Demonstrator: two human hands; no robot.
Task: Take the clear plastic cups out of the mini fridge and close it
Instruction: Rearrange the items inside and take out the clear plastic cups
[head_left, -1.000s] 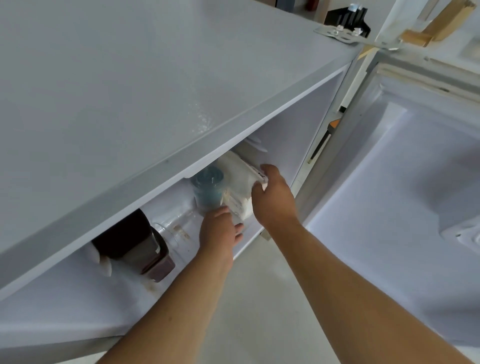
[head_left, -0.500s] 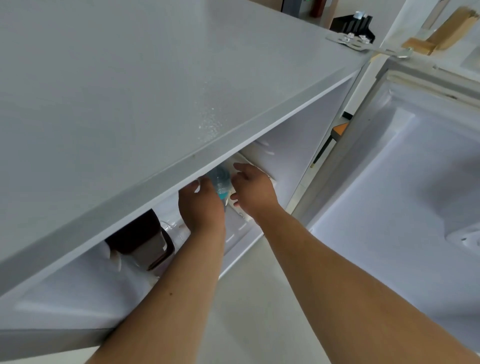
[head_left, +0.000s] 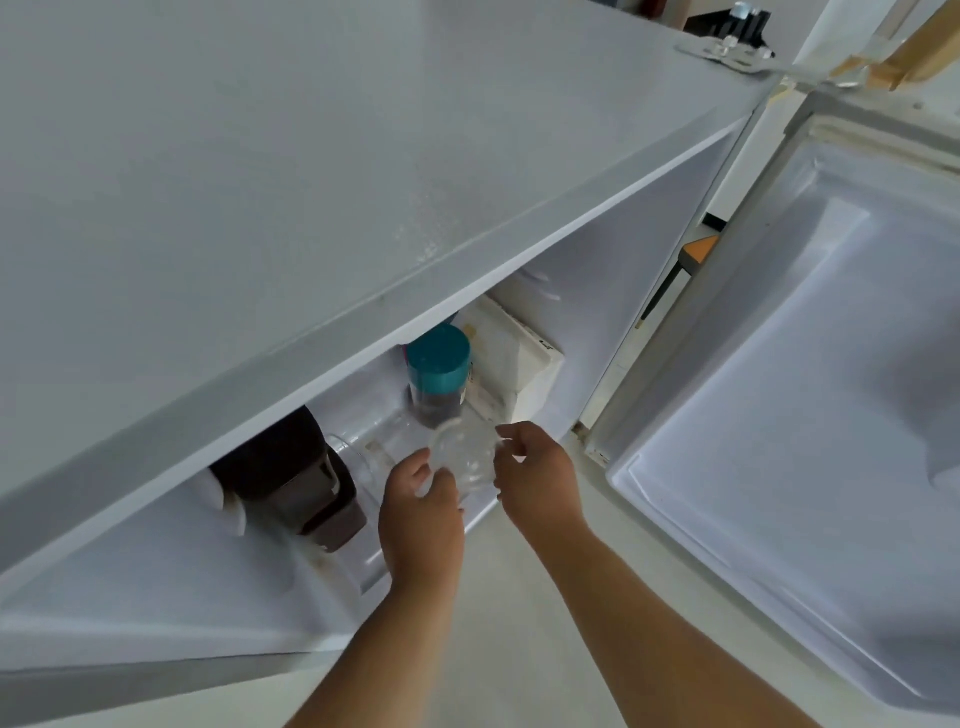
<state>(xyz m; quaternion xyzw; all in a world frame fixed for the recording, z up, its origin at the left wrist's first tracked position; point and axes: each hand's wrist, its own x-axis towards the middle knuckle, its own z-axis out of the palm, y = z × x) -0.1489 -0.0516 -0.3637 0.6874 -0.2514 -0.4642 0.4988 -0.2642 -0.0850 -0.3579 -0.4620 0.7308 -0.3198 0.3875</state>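
Left hand (head_left: 422, 512) fingers grasp the blurry clear cup (head_left: 464, 453); right hand (head_left: 540, 475) fingers' hold unclear

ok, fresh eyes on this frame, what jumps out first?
At the mouth of the mini fridge, the left hand grips a clear plastic cup, and the right hand is against its other side. Behind the cup stands a teal-lidded jar, with a dark container to the left. The fridge door is wide open on the right.
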